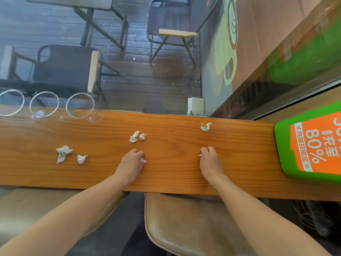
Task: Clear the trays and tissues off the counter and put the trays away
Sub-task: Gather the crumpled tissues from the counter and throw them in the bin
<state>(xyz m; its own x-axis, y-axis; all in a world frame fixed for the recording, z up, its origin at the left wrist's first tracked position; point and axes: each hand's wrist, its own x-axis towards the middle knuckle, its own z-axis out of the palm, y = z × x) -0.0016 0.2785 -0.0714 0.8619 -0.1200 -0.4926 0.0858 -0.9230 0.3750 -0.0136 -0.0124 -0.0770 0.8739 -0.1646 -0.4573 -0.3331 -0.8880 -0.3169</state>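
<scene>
hands palm-down on counter (pixel 166 170); left hand (pixel 130 164) fingers pinching tissue (pixel 143 160), right hand (pixel 209 160) fingers pinching scrap (pixel 201 155).

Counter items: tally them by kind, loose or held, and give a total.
Crumpled tissues lying loose: 5
Tissue bits held in the hands (left hand, right hand): 2
Clear glass dishes: 3
Green and orange device: 1
Total: 11

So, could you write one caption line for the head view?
Both hands, left and right, pinch tissue scraps on the wooden counter; five more tissues lie loose.
</scene>
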